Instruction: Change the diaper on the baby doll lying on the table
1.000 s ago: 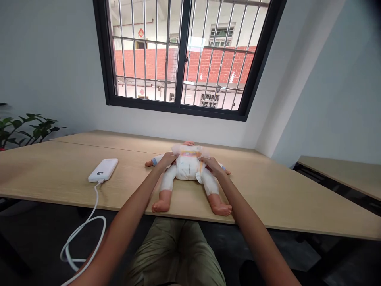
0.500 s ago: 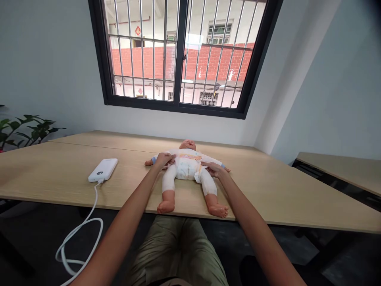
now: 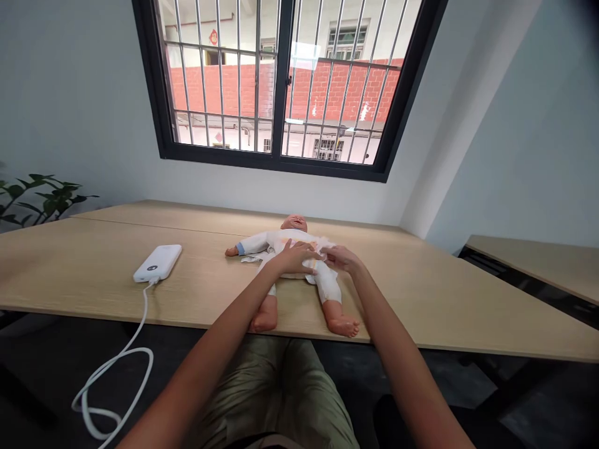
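A baby doll [image 3: 329,284] in white clothing with blue cuffs lies on its back, head away from me and feet toward the table's front edge. Around its hips is a white diaper [image 3: 292,274], mostly covered by my hands. My left hand [image 3: 297,257] reaches across the diaper's front, fingers spread and resting on it. On the right side of the waist, my right hand [image 3: 341,257] pinches the diaper's edge, where thin white material is pulled up. A loose diaper flap sticks out at the left hip.
The doll lies on a light wooden table [image 3: 201,296]. To the left sits a white power bank [image 3: 159,263] with a white cable [image 3: 146,302] hanging over the front edge. A plant [image 3: 51,199] stands far left, and a barred window [image 3: 281,161] is behind.
My left hand has moved right from the doll's left-side hip onto the diaper's front. My right hand has shifted slightly up, lifting material. The left flap now lies loose.
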### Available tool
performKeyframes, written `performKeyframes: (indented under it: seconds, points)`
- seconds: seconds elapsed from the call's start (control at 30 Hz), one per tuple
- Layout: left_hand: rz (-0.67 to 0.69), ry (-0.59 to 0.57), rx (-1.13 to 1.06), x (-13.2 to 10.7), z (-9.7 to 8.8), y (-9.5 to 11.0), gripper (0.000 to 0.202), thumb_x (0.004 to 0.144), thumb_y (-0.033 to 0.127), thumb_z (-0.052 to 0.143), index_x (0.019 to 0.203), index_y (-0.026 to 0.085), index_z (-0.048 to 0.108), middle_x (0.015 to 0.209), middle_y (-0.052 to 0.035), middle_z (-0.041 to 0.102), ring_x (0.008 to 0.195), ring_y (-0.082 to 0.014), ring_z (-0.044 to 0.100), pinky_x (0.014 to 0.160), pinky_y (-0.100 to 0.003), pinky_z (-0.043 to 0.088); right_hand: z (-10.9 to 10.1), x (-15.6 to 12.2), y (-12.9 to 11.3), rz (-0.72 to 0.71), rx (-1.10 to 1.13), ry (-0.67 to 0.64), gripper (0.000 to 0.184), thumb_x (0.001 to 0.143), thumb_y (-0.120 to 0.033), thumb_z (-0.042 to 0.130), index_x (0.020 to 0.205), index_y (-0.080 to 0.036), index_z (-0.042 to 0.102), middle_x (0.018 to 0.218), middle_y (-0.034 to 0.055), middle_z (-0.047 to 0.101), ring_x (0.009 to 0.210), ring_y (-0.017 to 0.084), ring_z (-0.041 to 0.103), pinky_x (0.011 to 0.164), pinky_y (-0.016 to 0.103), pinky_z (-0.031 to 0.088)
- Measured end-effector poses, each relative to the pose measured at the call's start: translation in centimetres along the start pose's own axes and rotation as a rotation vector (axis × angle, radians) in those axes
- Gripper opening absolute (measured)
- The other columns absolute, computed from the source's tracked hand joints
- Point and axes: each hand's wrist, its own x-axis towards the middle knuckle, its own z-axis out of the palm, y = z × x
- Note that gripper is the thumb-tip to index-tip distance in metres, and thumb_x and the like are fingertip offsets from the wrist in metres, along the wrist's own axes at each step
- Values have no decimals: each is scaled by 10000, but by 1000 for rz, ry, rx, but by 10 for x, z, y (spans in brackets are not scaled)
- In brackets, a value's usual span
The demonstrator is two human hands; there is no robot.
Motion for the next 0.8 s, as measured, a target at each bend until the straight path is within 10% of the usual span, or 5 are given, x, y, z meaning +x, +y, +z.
performKeyframes:
  seconds: [0.13, 0.27, 0.5, 0.8]
  points:
    - [19, -19, 9, 1, 1, -9, 468, 849, 463, 642, 1306, 375, 597, 1365, -72, 548, 1311, -348, 425, 1117, -636, 181, -31, 3, 4, 111, -463, -26, 342, 543, -348, 833, 470, -156, 560, 415, -44, 458, 425, 67, 375, 444, 222, 306]
    - [35, -10, 15, -3, 1, -9, 453, 866, 477, 615, 1307, 376, 596, 1374, -73, 547, 1308, -342, 426, 1116, -631, 177, -38, -1, 1, 233, -767, -330, 380, 475, -440, 846, 438, -160, 592, 420, -21, 489, 422, 77, 357, 443, 243, 253]
    - [21, 6, -26, -7, 0, -6, 459, 877, 484, 586, 1319, 359, 586, 1394, -82, 532, 1324, -353, 414, 1135, -634, 111, -37, -11, -13, -124, -477, -356, 344, 669, -493, 720, 615, -164, 638, 556, -38, 509, 544, 96, 400, 549, 233, 320]
    - [54, -75, 60, -2, 4, -12, 440, 906, 514, 539, 1328, 390, 562, 1398, -56, 526, 1387, -330, 345, 1122, -680, 86, 7, 8, -21, -350, -243, -26, 172, 711, -314, 603, 706, -167, 692, 1117, 86, 607, 1054, 201, 544, 936, 303, 410]
